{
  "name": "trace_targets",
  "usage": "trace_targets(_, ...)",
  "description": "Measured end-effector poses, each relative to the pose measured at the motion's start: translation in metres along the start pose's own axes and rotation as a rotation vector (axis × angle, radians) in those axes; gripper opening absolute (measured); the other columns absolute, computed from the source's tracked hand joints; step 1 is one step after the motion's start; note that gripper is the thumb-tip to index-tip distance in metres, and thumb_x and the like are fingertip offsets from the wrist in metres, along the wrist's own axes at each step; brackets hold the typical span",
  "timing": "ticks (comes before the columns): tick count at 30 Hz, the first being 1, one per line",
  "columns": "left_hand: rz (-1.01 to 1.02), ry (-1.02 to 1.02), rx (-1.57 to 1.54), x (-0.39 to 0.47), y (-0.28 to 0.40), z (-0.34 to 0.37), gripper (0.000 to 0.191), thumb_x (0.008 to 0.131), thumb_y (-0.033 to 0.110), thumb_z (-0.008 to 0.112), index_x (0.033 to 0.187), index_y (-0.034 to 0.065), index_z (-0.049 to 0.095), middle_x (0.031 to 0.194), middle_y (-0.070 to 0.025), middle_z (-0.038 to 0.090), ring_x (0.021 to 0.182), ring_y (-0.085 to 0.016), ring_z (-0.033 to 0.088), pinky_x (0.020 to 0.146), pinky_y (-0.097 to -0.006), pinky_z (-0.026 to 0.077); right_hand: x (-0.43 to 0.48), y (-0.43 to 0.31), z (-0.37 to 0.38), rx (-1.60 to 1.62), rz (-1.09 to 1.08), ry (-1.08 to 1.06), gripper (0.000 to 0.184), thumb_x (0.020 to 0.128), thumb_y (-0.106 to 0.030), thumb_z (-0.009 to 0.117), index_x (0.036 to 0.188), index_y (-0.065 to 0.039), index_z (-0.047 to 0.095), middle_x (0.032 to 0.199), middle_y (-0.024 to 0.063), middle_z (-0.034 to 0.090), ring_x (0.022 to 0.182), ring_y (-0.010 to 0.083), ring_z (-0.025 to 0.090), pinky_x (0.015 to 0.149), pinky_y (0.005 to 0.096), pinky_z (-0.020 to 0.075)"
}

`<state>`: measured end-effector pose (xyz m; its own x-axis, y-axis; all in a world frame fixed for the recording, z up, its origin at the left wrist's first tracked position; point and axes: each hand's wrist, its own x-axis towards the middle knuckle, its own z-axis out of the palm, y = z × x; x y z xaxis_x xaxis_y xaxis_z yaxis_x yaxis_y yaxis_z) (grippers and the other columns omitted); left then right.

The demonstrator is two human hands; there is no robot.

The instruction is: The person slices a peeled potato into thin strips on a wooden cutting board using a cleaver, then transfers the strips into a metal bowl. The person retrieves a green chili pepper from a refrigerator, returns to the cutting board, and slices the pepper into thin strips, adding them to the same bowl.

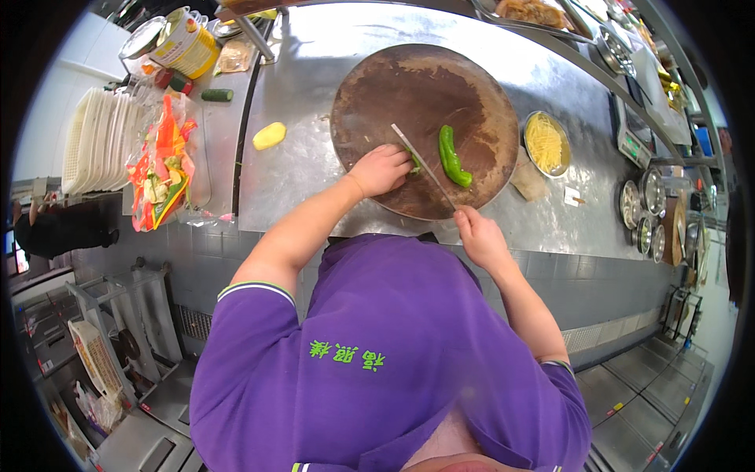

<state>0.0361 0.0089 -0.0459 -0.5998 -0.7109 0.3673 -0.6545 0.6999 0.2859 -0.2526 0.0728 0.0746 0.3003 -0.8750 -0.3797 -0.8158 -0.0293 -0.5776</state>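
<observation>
A round wooden chopping block (407,82) lies on the steel worktop before me. My right hand (485,237) grips a kitchen knife (433,178) at its handle, near the block's front edge. From there the blade slants away to the left, seen nearly edge-on. Left of the blade, my left hand (383,171) presses a piece of green pepper (415,161) onto the wood with its fingertips. The fingers hide most of that piece. One whole long green pepper (453,156) rests to the right of the knife.
A metal bowl of yellow shreds (544,144) stands right of the block, near a brown cloth-like piece (529,179). At left lie a peeled potato piece (269,136), a cucumber piece (217,95), a bag of vegetable scraps (159,183) and stacked white baskets (97,141).
</observation>
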Motion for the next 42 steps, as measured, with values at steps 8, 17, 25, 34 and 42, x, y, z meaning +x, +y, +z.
trace_targets(8,0.015,0.021,-0.016,0.005,-0.006,0.008,0.029,0.077,0.018,0.073,0.104,0.0072,0.067,0.113,-0.0099,0.066,0.110,-0.031,0.060,0.097,-0.0410,0.052,0.028,0.013,0.018,-0.057,0.002,-0.060,0.040,0.106,-0.039,0.047,0.123,-0.008,0.065,0.102,0.0286,0.071,0.099,0.0488,0.066,0.087,0.0554,0.0522)
trace_targets(17,0.012,-0.047,-0.016,0.005,-0.006,0.007,0.037,0.076,0.019,0.075,0.109,0.0058,0.066,0.116,-0.0124,0.065,0.110,-0.033,0.060,0.096,-0.0421,0.052,0.028,0.022,0.026,-0.021,-0.036,0.001,0.039,0.106,-0.038,0.046,0.114,-0.007,0.069,0.102,0.0282,0.071,0.099,0.0482,0.066,0.086,0.0557,0.0529)
trace_targets(25,-0.002,0.012,-0.026,0.000,-0.005,0.010,0.029,0.071,0.013,0.072,0.098,0.0056,0.064,0.104,-0.0131,0.064,0.104,-0.034,0.061,0.092,-0.0446,0.053,0.026,0.005,0.010,-0.023,-0.056,-0.031,0.044,0.106,-0.041,0.044,0.106,-0.003,0.066,0.100,0.0285,0.071,0.095,0.0492,0.066,0.086,0.0575,0.0516)
trace_targets(34,-0.053,-0.073,0.048,-0.010,-0.004,0.010,0.030,0.075,0.014,0.071,0.104,0.0073,0.068,0.111,-0.0095,0.067,0.111,-0.030,0.062,0.097,-0.0407,0.052,0.017,-0.002,0.002,0.033,-0.068,-0.055,0.048,0.107,-0.043,0.043,0.110,-0.003,0.069,0.103,0.0280,0.071,0.099,0.0490,0.066,0.087,0.0561,0.0520)
trace_targets(42,-0.016,0.081,0.010,-0.009,0.004,0.001,0.021,0.076,0.013,0.070,0.096,0.0093,0.064,0.095,-0.0113,0.064,0.092,-0.033,0.061,0.082,-0.0441,0.053,0.018,-0.005,0.007,-0.001,-0.069,-0.073,0.049,0.106,-0.044,0.043,0.108,-0.003,0.069,0.104,0.0272,0.071,0.101,0.0479,0.066,0.089,0.0556,0.0516)
